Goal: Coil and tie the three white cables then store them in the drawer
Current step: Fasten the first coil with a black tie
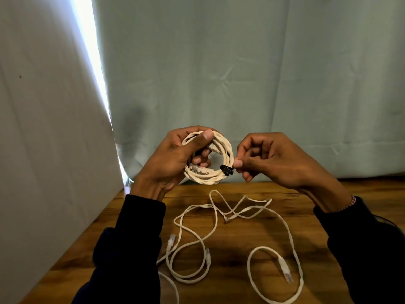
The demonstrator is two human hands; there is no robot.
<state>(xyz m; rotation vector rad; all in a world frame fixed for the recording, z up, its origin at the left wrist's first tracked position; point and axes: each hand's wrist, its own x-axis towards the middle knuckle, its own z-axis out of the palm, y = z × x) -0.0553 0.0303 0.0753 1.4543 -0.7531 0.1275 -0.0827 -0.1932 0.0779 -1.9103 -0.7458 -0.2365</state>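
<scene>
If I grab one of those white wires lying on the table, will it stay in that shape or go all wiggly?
Probably wiggly. The loose white cables sprawl in soft loops on the wooden table, so one would likely sag and dangle. It looks thin, so probably light. The clear plug at the end may swing.

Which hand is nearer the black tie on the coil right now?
Right. The right hand pinches the end of the black tie at the coiled cable's lower right edge. The left hand holds the coil's opposite, left side.
</scene>
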